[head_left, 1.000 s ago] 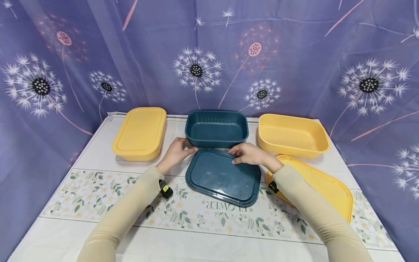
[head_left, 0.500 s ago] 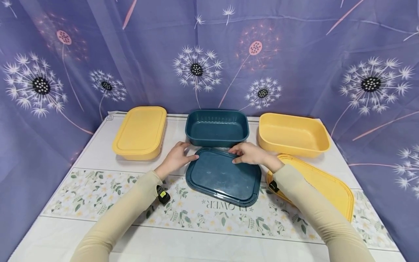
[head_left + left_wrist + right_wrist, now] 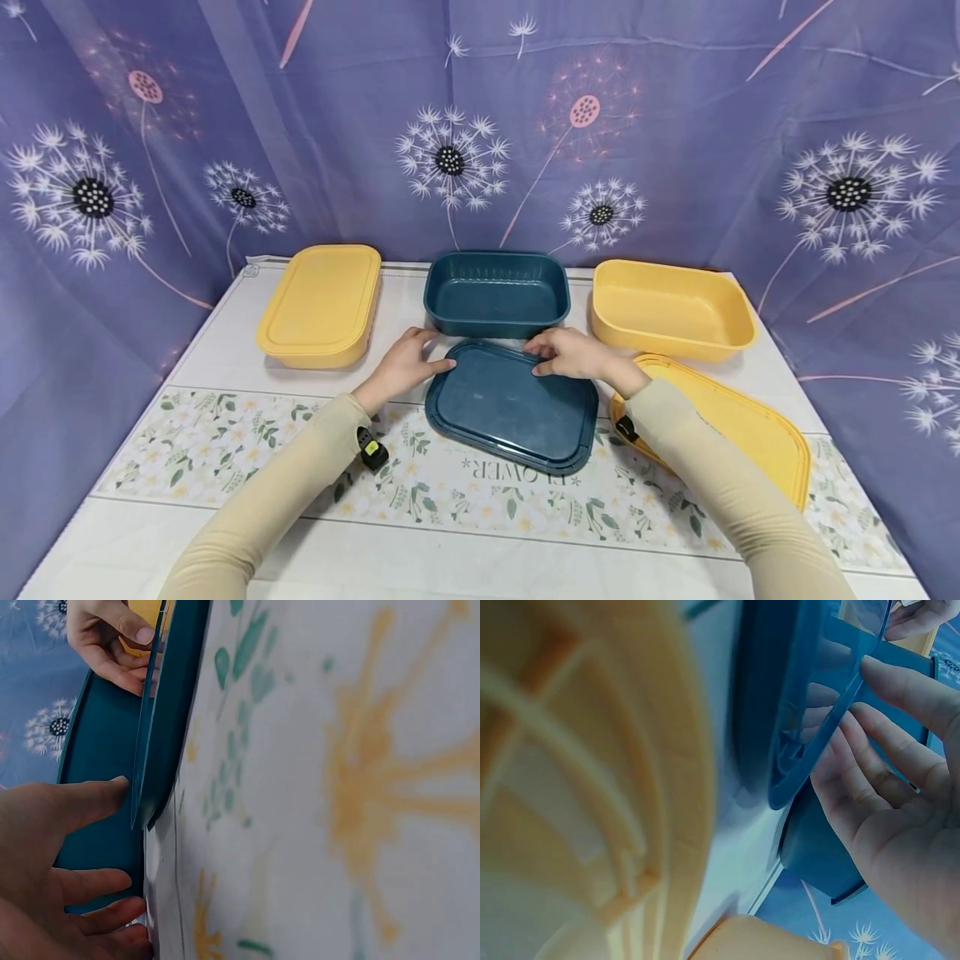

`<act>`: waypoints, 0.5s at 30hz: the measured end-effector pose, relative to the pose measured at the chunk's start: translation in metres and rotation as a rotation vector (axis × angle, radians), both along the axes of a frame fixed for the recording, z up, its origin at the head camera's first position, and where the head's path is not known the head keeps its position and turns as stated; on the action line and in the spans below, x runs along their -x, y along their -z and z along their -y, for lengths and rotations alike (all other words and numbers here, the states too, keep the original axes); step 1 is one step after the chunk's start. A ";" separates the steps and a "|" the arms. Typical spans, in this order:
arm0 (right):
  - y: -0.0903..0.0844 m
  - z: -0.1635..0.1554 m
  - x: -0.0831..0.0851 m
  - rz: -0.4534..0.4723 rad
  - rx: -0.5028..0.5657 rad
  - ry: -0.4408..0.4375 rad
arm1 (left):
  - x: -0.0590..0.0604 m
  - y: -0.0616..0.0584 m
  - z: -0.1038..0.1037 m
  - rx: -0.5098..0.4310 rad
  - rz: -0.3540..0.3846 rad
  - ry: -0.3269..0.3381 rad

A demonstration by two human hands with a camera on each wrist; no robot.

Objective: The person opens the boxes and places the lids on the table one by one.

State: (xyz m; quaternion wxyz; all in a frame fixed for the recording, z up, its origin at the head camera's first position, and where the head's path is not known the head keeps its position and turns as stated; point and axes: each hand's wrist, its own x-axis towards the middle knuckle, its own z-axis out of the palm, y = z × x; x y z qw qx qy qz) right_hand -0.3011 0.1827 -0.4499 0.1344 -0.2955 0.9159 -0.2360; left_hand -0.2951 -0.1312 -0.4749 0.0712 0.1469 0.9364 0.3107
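Observation:
In the head view a dark teal lid (image 3: pixel 513 404) lies in front of the matching teal box (image 3: pixel 498 292), which stands with its top uncovered. My right hand (image 3: pixel 573 354) pinches the lid's far edge, thumb over the rim and fingers curled at its outer side. My left hand (image 3: pixel 401 367) is at the lid's far left corner, its thumb right at the rim. In the left wrist view the left fingers (image 3: pixel 97 883) are loosely extended in front of the teal box's wall. The right wrist view has the right thumb (image 3: pixel 900 682) at the lid's rim.
A yellow box with its lid on (image 3: pixel 322 304) stands at the back left. At the back right is an uncovered yellow box (image 3: pixel 671 308), with a yellow lid (image 3: pixel 750 433) lying before it, partly under the right forearm. A purple dandelion-print curtain (image 3: pixel 525 125) hangs behind the table.
My left hand has drawn back slightly from the teal box's corner, its thumb now over the lid's left corner. The right hand and the lid have stayed almost still.

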 end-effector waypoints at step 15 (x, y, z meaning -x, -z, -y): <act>-0.001 -0.003 -0.002 0.002 0.007 0.014 | 0.002 0.004 0.000 0.015 -0.024 0.007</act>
